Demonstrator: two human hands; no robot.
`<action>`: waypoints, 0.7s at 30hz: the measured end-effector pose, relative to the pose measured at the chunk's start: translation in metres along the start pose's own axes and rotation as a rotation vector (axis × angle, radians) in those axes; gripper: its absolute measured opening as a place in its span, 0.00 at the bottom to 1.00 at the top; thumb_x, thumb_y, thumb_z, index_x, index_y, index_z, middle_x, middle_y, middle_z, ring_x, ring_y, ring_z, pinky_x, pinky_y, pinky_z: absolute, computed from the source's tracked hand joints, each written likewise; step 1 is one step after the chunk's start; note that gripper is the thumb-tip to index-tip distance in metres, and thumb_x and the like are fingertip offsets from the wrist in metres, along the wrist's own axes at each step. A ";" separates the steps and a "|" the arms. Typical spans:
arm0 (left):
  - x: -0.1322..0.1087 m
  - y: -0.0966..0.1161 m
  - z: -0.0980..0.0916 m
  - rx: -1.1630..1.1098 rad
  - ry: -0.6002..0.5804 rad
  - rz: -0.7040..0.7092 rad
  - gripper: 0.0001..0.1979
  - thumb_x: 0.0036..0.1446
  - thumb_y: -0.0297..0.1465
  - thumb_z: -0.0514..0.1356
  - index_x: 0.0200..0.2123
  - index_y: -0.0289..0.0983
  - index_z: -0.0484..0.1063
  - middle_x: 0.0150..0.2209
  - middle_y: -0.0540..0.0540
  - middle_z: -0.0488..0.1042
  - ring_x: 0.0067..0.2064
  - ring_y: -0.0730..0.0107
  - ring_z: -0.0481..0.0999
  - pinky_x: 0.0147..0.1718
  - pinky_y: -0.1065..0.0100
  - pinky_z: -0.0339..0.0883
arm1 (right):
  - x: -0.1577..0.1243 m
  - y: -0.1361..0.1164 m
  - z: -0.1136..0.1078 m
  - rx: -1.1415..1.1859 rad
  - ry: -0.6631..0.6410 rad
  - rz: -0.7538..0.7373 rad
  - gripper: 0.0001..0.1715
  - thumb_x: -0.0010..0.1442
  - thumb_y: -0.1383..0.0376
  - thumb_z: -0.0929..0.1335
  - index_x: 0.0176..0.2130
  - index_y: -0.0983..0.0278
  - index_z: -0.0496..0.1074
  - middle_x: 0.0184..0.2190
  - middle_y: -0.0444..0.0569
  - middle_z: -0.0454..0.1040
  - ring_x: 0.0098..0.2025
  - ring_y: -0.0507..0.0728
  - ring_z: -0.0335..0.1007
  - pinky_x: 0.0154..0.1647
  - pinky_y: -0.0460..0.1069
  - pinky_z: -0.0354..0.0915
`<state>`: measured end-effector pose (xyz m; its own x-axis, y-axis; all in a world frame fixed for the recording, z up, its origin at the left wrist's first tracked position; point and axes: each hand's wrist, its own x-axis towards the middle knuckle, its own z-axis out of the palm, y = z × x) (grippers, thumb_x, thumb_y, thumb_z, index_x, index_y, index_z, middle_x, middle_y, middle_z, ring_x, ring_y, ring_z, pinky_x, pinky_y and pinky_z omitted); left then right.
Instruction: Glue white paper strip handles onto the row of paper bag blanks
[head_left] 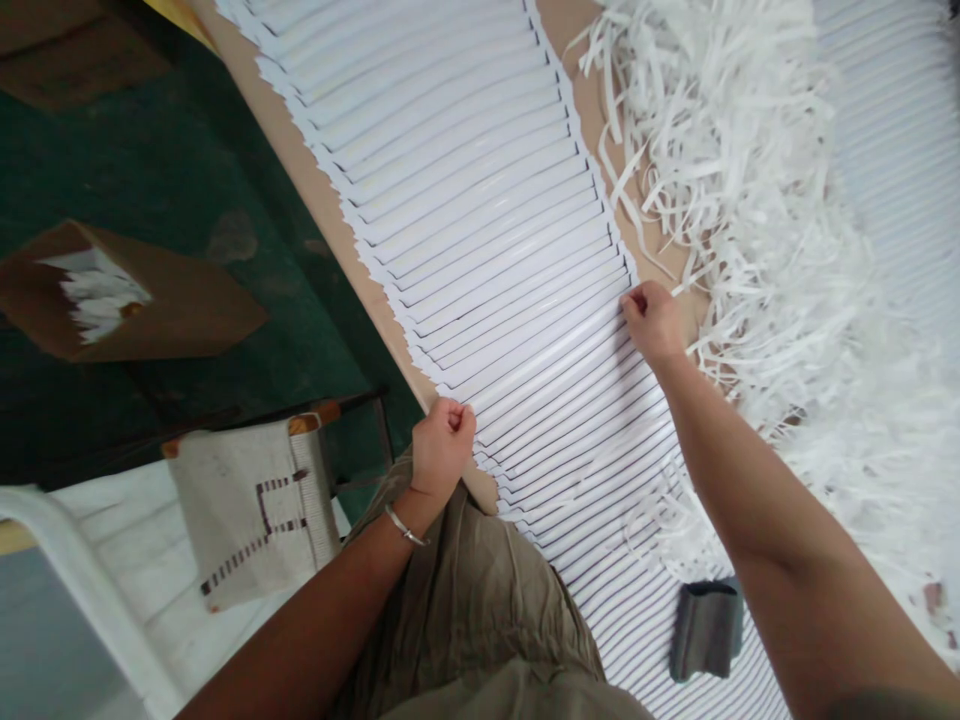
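A long row of overlapping white strips (465, 230), each with a thin dark line along its edge, runs diagonally across a brown table surface (281, 125). My left hand (444, 445) is closed in a pinch at the row's left edge, by the table's side. Across from it, my right hand (654, 322) pinches at the right edge of the row. Both hands seem to hold the two ends of one white strip; the fingertips partly hide the grip.
Loose white ribbons (750, 190) heap up along the right. A dark grey block-like object (705, 630) lies on the row near my right forearm. At left are a cardboard box (187, 315) with white scraps inside, a woven stool (240, 500) and a white curved rail (82, 580).
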<state>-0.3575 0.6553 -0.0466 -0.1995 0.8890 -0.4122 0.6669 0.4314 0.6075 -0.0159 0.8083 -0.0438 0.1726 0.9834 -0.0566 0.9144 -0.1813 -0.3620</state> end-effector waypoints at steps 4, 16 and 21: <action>0.003 0.004 -0.003 0.092 0.000 0.027 0.10 0.60 0.38 0.58 0.28 0.41 0.66 0.25 0.48 0.75 0.30 0.63 0.77 0.32 0.67 0.65 | 0.002 -0.006 0.000 -0.015 0.016 0.091 0.06 0.58 0.60 0.66 0.33 0.59 0.65 0.31 0.48 0.73 0.34 0.58 0.67 0.39 0.51 0.63; -0.007 -0.009 -0.021 -0.182 -0.090 0.034 0.07 0.57 0.35 0.58 0.38 0.42 0.64 0.22 0.52 0.73 0.24 0.66 0.75 0.26 0.69 0.64 | -0.043 0.085 -0.076 -0.241 -0.035 -0.054 0.17 0.55 0.70 0.65 0.42 0.64 0.78 0.37 0.54 0.71 0.39 0.61 0.67 0.46 0.55 0.63; -0.015 -0.007 -0.022 -0.251 -0.172 0.077 0.07 0.60 0.36 0.57 0.39 0.41 0.65 0.24 0.52 0.73 0.24 0.68 0.73 0.26 0.70 0.64 | -0.055 0.095 -0.074 -0.556 -0.183 -0.150 0.16 0.57 0.69 0.66 0.43 0.65 0.79 0.43 0.62 0.71 0.48 0.68 0.63 0.45 0.59 0.61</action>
<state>-0.3746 0.6423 -0.0296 -0.0170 0.8907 -0.4542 0.4727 0.4075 0.7814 0.0888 0.7357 -0.0062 0.0059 0.9755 -0.2197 0.9867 0.0300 0.1597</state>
